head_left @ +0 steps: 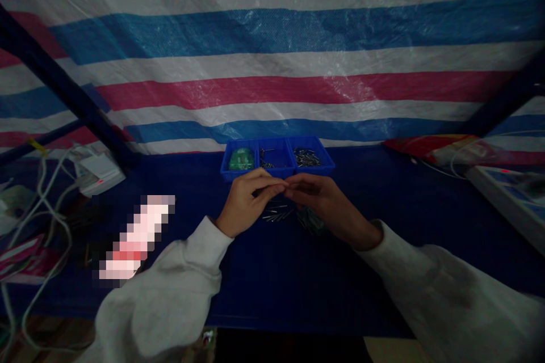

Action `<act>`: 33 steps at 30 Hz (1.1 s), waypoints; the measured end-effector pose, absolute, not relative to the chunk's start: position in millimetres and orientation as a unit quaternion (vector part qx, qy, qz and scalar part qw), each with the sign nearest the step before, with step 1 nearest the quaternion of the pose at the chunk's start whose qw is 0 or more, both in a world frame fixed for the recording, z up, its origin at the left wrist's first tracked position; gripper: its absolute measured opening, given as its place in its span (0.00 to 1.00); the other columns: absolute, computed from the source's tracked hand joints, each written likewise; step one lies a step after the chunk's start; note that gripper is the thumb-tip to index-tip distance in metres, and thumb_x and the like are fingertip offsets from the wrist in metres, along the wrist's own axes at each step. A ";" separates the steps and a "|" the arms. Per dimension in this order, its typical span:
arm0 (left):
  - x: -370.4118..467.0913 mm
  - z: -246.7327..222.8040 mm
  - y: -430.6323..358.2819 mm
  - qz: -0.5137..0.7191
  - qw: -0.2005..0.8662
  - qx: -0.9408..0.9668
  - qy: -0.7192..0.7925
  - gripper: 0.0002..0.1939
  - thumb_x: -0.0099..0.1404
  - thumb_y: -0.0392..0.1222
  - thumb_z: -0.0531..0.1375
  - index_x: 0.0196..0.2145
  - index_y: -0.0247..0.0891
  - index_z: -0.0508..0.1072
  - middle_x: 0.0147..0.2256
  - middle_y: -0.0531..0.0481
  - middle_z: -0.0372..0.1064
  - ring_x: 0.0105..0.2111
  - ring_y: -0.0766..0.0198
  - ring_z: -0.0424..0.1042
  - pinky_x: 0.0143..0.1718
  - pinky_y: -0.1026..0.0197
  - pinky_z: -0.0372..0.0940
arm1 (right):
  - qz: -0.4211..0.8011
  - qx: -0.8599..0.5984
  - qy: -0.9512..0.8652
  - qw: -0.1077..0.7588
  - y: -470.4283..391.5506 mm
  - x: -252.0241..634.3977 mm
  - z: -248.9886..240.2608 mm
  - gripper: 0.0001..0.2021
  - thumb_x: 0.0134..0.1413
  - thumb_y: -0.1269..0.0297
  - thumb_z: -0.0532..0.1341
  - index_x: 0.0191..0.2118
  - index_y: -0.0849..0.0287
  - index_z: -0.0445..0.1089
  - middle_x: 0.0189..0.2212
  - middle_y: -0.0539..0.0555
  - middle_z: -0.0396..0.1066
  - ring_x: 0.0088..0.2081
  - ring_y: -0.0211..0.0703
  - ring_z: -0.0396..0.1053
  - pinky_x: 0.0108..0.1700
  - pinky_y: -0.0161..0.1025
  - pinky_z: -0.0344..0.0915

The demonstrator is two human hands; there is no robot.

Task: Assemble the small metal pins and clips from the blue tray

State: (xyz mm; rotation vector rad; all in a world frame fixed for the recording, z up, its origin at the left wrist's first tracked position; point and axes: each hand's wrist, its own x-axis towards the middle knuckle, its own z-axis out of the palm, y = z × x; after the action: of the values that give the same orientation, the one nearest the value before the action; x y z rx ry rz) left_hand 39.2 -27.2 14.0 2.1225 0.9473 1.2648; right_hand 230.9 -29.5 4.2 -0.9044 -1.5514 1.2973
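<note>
My left hand and my right hand meet fingertip to fingertip above the dark blue table. Both are pinched closed; whatever lies between the fingertips is too small and dim to name. Just behind them stands a blue three-part tray. Its left part holds a green bag, its middle a few thin metal pieces, its right a pile of small metal pieces. Below my fingers several slim metal pins lie on the table. A further heap is partly hidden beneath my right hand.
At left lie a bright pixelated phone-like slab, white cables and a white box. A red bag and a white-edged box sit at right. A striped sheet hangs behind the table.
</note>
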 end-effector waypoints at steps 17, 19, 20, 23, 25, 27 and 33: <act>36.2 12.0 -25.2 0.436 0.158 0.817 0.343 0.09 0.67 0.35 0.60 0.46 0.40 0.74 0.36 0.51 0.75 0.35 0.66 0.74 0.38 0.63 0.68 | 0.381 -0.380 -0.730 0.421 -25.3 230.2 8.8 0.10 0.60 0.58 0.60 0.35 0.58 0.73 0.30 0.51 0.74 0.32 0.40 0.70 0.33 0.36 0.63; 34.0 13.0 -23.6 0.422 0.146 0.826 0.345 0.11 0.67 0.34 0.61 0.47 0.40 0.72 0.37 0.51 0.75 0.36 0.66 0.74 0.40 0.62 0.68 | 0.317 -0.390 -0.765 0.403 -23.3 229.5 13.4 0.10 0.61 0.59 0.59 0.35 0.58 0.74 0.28 0.50 0.74 0.30 0.39 0.70 0.32 0.36 0.62; 32.9 13.7 -22.9 0.416 0.135 0.829 0.349 0.12 0.66 0.35 0.61 0.48 0.40 0.72 0.37 0.51 0.74 0.36 0.65 0.74 0.41 0.61 0.68 | 0.282 -0.397 -0.780 0.393 -21.0 229.1 16.5 0.10 0.61 0.60 0.59 0.34 0.58 0.74 0.27 0.50 0.73 0.28 0.39 0.69 0.31 0.36 0.61; 30.9 15.6 -21.5 0.425 0.085 0.818 0.377 0.10 0.67 0.39 0.61 0.47 0.38 0.71 0.39 0.48 0.72 0.38 0.63 0.72 0.43 0.59 0.68 | 0.175 -0.435 -0.788 0.400 -7.3 226.8 25.5 0.09 0.60 0.62 0.60 0.31 0.58 0.74 0.25 0.50 0.73 0.27 0.39 0.68 0.31 0.36 0.60; 30.6 15.6 -21.2 0.433 0.056 0.805 0.402 0.09 0.69 0.40 0.58 0.46 0.37 0.71 0.40 0.47 0.71 0.38 0.63 0.72 0.44 0.58 0.67 | 0.120 -0.463 -0.760 0.439 5.8 224.4 28.3 0.09 0.60 0.62 0.60 0.32 0.59 0.74 0.27 0.52 0.75 0.29 0.41 0.71 0.34 0.37 0.62; 30.3 14.8 -20.9 0.421 0.037 0.804 0.419 0.09 0.70 0.39 0.56 0.46 0.36 0.71 0.41 0.46 0.70 0.39 0.62 0.72 0.46 0.57 0.67 | 0.102 -0.471 -0.757 0.440 16.8 222.5 27.4 0.09 0.61 0.62 0.59 0.35 0.59 0.74 0.30 0.54 0.77 0.32 0.43 0.73 0.37 0.39 0.64; 21.5 13.6 -16.6 0.280 0.020 0.860 0.427 0.09 0.70 0.37 0.54 0.44 0.37 0.72 0.40 0.47 0.71 0.40 0.60 0.73 0.44 0.56 0.69 | 0.012 -0.445 -0.823 0.352 5.0 230.9 15.5 0.11 0.63 0.65 0.57 0.49 0.60 0.71 0.39 0.57 0.77 0.39 0.47 0.74 0.42 0.42 0.66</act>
State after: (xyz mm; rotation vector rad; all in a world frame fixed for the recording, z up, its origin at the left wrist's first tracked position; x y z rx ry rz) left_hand 21.5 -16.6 13.6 2.6665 1.3248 0.8680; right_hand 230.9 5.0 15.5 -1.1520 -2.1305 0.0323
